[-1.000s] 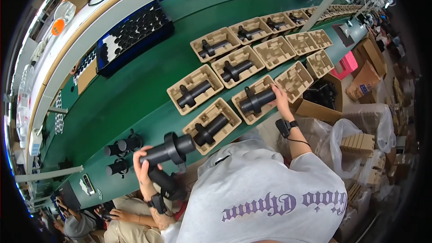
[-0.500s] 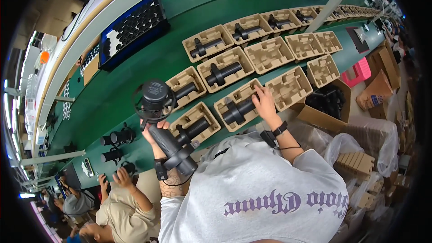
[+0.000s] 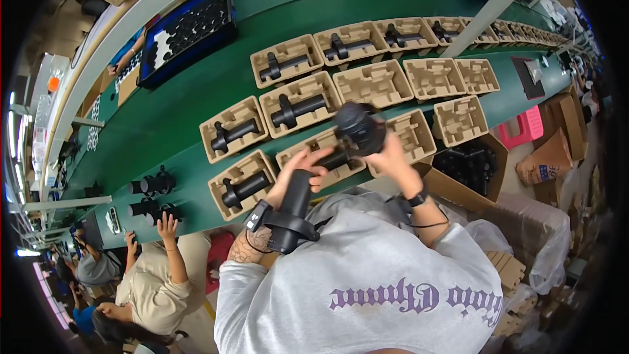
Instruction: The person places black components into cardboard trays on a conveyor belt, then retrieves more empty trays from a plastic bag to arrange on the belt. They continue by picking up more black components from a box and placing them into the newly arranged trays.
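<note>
My left hand (image 3: 298,167) is closed around the upper end of a black microphone (image 3: 293,213) with a ring mount; it hangs down past my wrist. The fingertips of this hand reach over a moulded tan pulp tray (image 3: 283,157), where part of a dark cylinder (image 3: 336,159) shows. My right hand (image 3: 392,157) grips a second black microphone (image 3: 362,130), seen nearly end-on and blurred, above that tray's right end. Its far side is hidden. Left of my hands, another pulp tray (image 3: 213,190) holds a black microphone (image 3: 246,189).
Rows of pulp trays (image 3: 373,85) run along the green bench (image 3: 196,101), some with black microphones inside. Loose black parts (image 3: 154,183) stand on the left. A cardboard box (image 3: 452,193) of black parts and a pink stool (image 3: 524,128) sit at the right. A co-worker (image 3: 160,275) is at left.
The second microphone has passed from my left hand to my right, moving rightward. My left hand has shifted right over the tray, keeping the first microphone. My right hand has left the tray.
</note>
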### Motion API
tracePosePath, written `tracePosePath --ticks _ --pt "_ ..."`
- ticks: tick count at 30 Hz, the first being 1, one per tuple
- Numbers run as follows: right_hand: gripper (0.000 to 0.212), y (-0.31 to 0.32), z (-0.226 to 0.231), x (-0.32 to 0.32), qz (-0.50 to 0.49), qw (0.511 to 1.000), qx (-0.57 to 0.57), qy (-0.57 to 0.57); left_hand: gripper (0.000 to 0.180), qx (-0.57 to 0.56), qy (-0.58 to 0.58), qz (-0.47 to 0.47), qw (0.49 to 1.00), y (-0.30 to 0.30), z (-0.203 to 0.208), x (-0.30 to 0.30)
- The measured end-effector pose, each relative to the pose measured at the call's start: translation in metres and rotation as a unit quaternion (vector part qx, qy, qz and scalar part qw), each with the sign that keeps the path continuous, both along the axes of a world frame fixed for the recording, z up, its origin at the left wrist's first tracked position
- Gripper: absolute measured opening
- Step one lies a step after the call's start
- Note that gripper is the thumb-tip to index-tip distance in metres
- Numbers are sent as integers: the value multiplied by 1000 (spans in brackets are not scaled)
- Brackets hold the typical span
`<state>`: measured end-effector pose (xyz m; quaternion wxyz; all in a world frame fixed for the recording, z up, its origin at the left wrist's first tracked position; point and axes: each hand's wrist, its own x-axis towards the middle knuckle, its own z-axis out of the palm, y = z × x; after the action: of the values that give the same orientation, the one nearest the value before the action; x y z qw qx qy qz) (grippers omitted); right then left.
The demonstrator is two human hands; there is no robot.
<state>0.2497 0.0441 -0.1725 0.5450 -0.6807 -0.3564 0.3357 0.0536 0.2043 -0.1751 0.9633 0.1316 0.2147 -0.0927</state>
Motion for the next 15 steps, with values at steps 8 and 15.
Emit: tracePosePath --ticks 8,15 --pt "62 -83 -64 61 29 878 -77 -471 53 66 83 202 974 0 -31 -46" --pt "47 -88 -76 55 56 870 -94 -480 43 96 95 272 953 -3 -33 -37"
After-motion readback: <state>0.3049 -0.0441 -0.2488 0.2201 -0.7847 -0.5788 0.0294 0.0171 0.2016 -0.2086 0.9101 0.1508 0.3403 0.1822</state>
